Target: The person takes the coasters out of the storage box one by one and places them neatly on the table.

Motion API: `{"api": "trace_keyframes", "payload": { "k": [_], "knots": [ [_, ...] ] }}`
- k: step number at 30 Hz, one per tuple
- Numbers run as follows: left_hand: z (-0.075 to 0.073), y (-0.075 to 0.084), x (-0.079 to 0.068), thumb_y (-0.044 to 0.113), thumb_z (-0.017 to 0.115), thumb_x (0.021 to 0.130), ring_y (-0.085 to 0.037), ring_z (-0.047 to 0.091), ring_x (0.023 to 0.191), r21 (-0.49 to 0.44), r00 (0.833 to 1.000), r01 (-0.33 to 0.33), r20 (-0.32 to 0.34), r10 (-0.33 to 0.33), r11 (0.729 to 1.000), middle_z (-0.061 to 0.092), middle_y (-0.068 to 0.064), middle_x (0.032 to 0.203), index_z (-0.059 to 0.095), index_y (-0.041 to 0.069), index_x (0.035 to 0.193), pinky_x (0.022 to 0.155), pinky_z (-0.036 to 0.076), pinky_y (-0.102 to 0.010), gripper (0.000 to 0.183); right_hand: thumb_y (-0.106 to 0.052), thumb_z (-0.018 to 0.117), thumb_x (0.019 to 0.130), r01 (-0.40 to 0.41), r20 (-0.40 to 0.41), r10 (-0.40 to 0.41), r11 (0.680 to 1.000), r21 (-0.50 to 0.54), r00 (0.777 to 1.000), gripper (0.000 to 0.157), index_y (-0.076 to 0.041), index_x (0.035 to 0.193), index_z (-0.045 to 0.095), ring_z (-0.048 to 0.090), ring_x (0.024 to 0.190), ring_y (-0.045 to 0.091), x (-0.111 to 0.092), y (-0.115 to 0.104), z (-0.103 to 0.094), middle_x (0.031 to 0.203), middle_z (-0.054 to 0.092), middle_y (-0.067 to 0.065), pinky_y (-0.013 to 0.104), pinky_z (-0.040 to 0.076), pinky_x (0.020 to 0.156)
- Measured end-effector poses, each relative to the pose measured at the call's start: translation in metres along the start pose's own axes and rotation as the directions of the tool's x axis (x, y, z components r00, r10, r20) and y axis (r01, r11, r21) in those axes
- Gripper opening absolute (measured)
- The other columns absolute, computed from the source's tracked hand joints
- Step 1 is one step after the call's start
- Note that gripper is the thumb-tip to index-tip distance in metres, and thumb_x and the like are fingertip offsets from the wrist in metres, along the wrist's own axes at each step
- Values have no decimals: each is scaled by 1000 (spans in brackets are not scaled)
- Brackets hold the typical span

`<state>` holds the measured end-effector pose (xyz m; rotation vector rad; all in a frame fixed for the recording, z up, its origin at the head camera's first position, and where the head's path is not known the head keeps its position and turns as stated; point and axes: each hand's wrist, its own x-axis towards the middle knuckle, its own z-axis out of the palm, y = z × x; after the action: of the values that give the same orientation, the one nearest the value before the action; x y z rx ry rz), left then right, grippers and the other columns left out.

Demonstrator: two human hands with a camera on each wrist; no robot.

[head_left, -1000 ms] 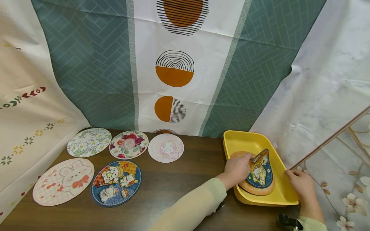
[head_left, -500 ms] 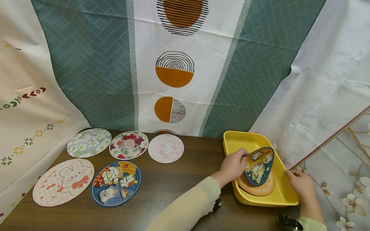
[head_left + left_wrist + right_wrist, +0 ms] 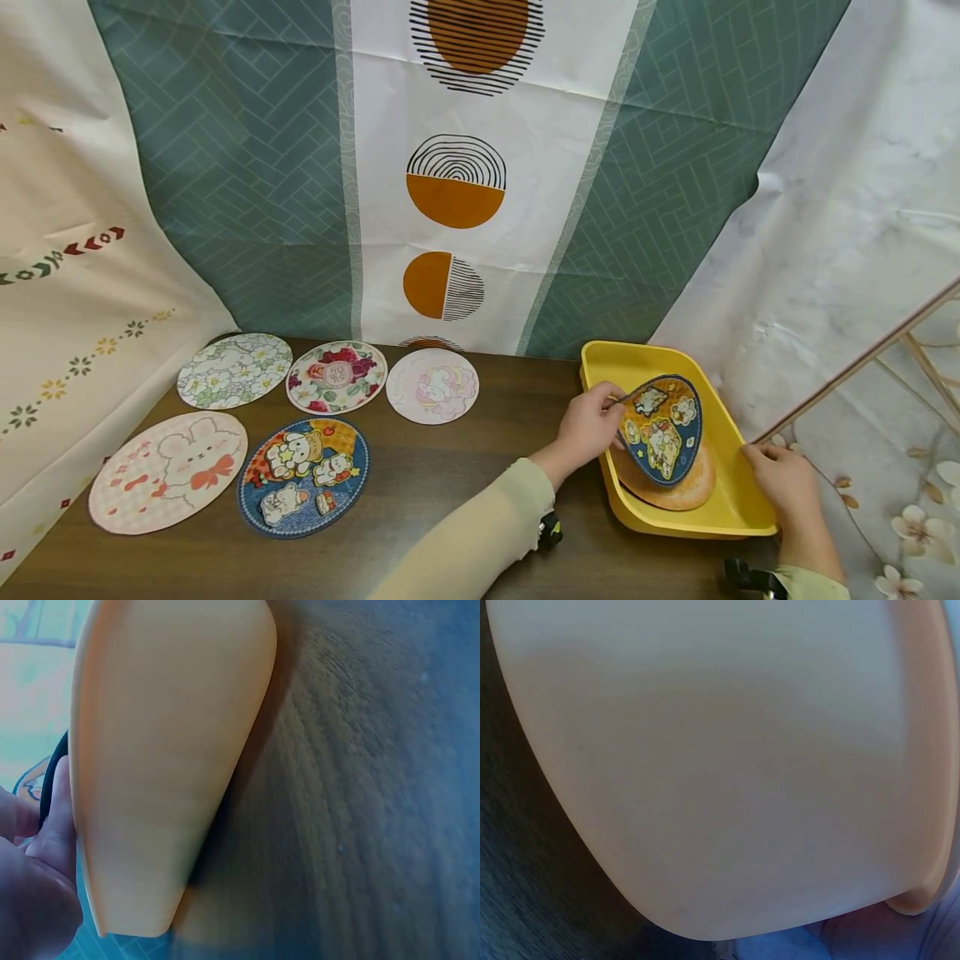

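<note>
My left hand (image 3: 588, 429) pinches the left edge of a round mat (image 3: 663, 437) with cartoon figures on blue and orange. The mat is lifted and bent above the yellow plastic basin (image 3: 733, 508). Under it lies a tan, bread-coloured round mat (image 3: 693, 496), partly covered. My right hand (image 3: 787, 487) grips the basin's right rim near the front corner. In the left wrist view, my left hand (image 3: 37, 877) holds the mat's dark edge beside the basin's outer wall (image 3: 157, 750). In the right wrist view the basin wall (image 3: 727, 795) fills most of the picture.
On the brown table (image 3: 450, 492) at left lie several round mats: a green-white floral one (image 3: 235, 371), a rose one (image 3: 337, 377), a pale unicorn one (image 3: 432, 386), a pink bear one (image 3: 168, 472) and a blue cartoon one (image 3: 303, 477). Patterned cloths (image 3: 300, 167) hang behind.
My left hand has moved left and slightly up, drawing the cartoon mat up off the tan mat and opening out its fold. The right hand stays on the basin rim.
</note>
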<state>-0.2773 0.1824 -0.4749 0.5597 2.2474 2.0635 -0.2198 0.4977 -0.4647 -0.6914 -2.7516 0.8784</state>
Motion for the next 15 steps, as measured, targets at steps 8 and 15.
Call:
{"api": "trace_keyframes", "payload": {
  "k": [8,15],
  "knots": [
    [-16,-7,-4,6,65,112,-17,70,55,-174,999,34,-7,-36,984,74,0,94,71,8,124,57,65,-37,13,-33,57,113,3,2,-3,1000,-13,1000,55,20,127,67,66,95,44,1,0,-1,122,65,41,32,50,64],
    [-32,-15,-9,4,64,112,-20,73,66,-307,999,47,25,-42,951,74,-6,95,69,2,127,61,67,-44,16,-34,56,114,-1,26,1,1000,-14,1000,58,20,131,65,65,103,48,1,2,-2,129,62,43,38,54,70]
  ]
}}
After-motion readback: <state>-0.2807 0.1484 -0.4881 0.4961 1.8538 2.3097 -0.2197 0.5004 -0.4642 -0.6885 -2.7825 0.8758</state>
